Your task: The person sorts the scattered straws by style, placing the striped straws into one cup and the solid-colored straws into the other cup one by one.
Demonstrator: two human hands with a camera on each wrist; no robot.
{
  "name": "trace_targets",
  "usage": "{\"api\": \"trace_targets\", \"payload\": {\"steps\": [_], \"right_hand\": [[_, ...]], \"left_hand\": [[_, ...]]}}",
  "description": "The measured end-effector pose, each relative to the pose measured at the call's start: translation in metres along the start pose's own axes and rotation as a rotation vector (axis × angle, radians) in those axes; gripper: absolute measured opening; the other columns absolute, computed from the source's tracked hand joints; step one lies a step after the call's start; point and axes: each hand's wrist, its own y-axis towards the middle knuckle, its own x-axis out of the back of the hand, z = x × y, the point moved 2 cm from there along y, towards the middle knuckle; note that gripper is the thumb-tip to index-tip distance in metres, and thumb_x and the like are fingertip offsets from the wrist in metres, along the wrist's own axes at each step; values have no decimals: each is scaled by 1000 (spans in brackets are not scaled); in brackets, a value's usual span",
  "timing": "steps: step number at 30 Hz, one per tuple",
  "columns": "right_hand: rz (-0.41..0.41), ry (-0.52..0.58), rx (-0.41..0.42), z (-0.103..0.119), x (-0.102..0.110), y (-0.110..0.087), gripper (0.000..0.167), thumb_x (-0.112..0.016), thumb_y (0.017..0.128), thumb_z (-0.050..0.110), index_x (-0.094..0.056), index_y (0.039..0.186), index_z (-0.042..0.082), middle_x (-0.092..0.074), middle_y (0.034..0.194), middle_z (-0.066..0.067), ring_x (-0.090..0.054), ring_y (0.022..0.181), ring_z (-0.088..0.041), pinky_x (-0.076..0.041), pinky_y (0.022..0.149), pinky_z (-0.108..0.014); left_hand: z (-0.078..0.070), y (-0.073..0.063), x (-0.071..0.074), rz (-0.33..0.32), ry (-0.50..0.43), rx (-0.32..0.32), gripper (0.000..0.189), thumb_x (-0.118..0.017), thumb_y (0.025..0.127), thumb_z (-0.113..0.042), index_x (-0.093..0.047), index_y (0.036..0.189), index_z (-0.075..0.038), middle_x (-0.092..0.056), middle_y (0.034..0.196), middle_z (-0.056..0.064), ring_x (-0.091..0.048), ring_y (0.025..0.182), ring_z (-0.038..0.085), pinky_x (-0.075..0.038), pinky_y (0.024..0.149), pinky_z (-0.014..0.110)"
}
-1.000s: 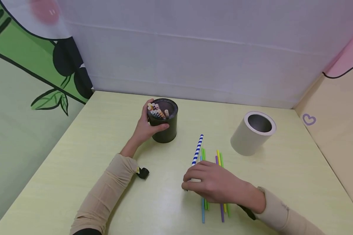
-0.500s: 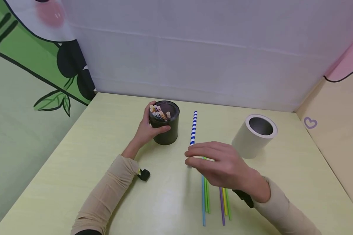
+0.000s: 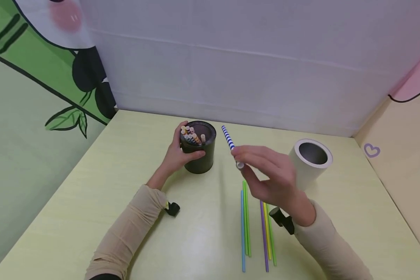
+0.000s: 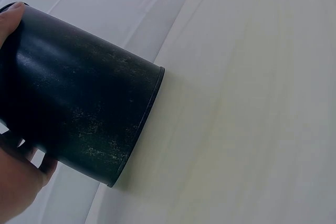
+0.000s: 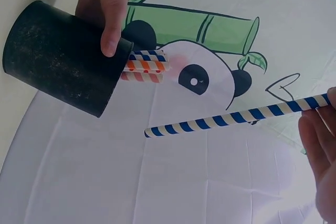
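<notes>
My left hand [image 3: 176, 155] grips a black cylindrical cup [image 3: 200, 159] from its left side, thumb across the front. Several striped paper straws [image 3: 191, 136] lean inside the cup, their ends just above the rim; in the right wrist view orange and blue stripes show on these straws [image 5: 147, 66]. Raised over the table, my right hand [image 3: 273, 175] pinches a blue-and-white striped straw [image 3: 227, 138] near its close end. That straw slants up and away, its far end to the right of the cup's rim and apart from it. Only the cup's black side [image 4: 79, 93] and parts of my fingers appear in the left wrist view.
Blue and green plain straws [image 3: 245, 225] lie below my right hand, with purple, yellow and green straws [image 3: 266, 241] beside them. A white cylindrical cup [image 3: 311, 159] stands behind my right hand. A printed cloth wall [image 3: 231, 77] borders the table's [image 3: 91, 175] far edge.
My right hand has lifted the blue-and-white straw off the table and carried it up and away, tilting its far end toward the black cup. My left hand keeps its hold on the cup.
</notes>
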Motion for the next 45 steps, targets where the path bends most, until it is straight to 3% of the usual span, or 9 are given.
{"api": "trace_targets", "payload": {"steps": [5, 10, 14, 24, 31, 39, 45], "right_hand": [[-81, -21, -122, -19, -4, 6, 13, -60, 89, 3, -67, 95, -6, -71, 92, -13, -67, 75, -20, -54, 71, -23], [-137, 34, -234, -45, -15, 14, 14, -63, 82, -7, -67, 95, -6, -71, 91, -13, -67, 75, -21, -54, 68, -23], [-136, 77, -287, -62, -27, 21, 17, -66, 80, -11, -68, 96, -5, -71, 91, -14, -67, 80, -21, -55, 66, -25], [76, 134, -404, -89, -58, 13, 13, -66, 87, -2, -67, 100, -1, -70, 94, -11, -69, 86, -18, -55, 61, -29], [186, 150, -469, -98, -73, 1, 15, -67, 87, -1, -68, 101, -2, -71, 95, -11, -69, 85, -19, -54, 59, -29], [281, 125, -521, -104, -83, -6, 16, -67, 87, 3, -67, 103, 0, -71, 93, -10, -66, 75, -14, -55, 62, -27], [310, 131, -567, -109, -88, -11, 14, -65, 88, 7, -67, 101, 2, -72, 93, -9, -67, 77, -14, -55, 64, -27]], "left_hand": [[4, 0, 0, -9, -4, -7, 104, -86, 71, -25, -18, 148, -42, -41, 141, 10, -44, 126, 29, -32, 105, 53], [5, -2, -1, -14, -17, -17, 103, -87, 70, -30, -20, 147, -42, -43, 139, 9, -45, 124, 29, -33, 105, 54], [5, -3, -3, -18, -26, -28, 101, -87, 70, -32, -21, 145, -45, -45, 139, 8, -46, 124, 28, -33, 105, 53], [-1, -5, -7, 7, -24, 2, 102, -84, 74, -25, -17, 148, -42, -43, 142, 7, -43, 127, 26, -30, 108, 51], [-27, -13, -5, 27, -22, -6, 103, -83, 75, -25, -15, 152, -25, -42, 142, 14, -42, 127, 30, -32, 106, 53], [1, 1, -3, -3, -19, -35, 100, -84, 73, -35, -17, 145, -48, -42, 141, 2, -42, 127, 22, -32, 106, 51], [-28, -8, 1, 22, -29, -19, 100, -81, 78, -22, -15, 152, -29, -40, 143, 10, -41, 128, 26, -32, 107, 50]]}}
